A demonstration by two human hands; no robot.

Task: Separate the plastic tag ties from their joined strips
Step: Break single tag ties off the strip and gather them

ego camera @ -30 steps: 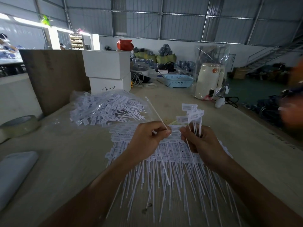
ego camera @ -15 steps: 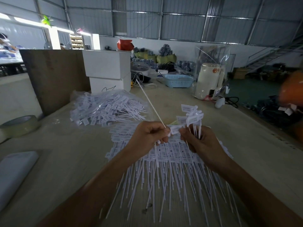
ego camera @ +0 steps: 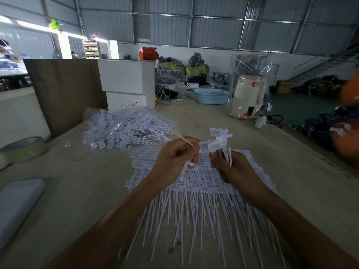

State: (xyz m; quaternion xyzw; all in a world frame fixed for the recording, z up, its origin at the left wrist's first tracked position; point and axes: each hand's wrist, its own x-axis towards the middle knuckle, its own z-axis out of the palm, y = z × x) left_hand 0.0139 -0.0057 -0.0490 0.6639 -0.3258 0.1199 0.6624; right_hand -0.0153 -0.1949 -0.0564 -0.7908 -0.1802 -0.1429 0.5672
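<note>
Thin white plastic tag ties: light, springy, snap-prone; left hand pinches one tail, right hand grips bunch nr heads.

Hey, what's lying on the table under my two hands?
A spread heap of joined tag tie strips lies on the table beneath both hands. The table under the heap is covered.

White tag ties; light-blue basket.

Legible text: none. Print on the tag ties' labels too blurred to read; black scrawl on the lower white box forms no readable characters.
</note>
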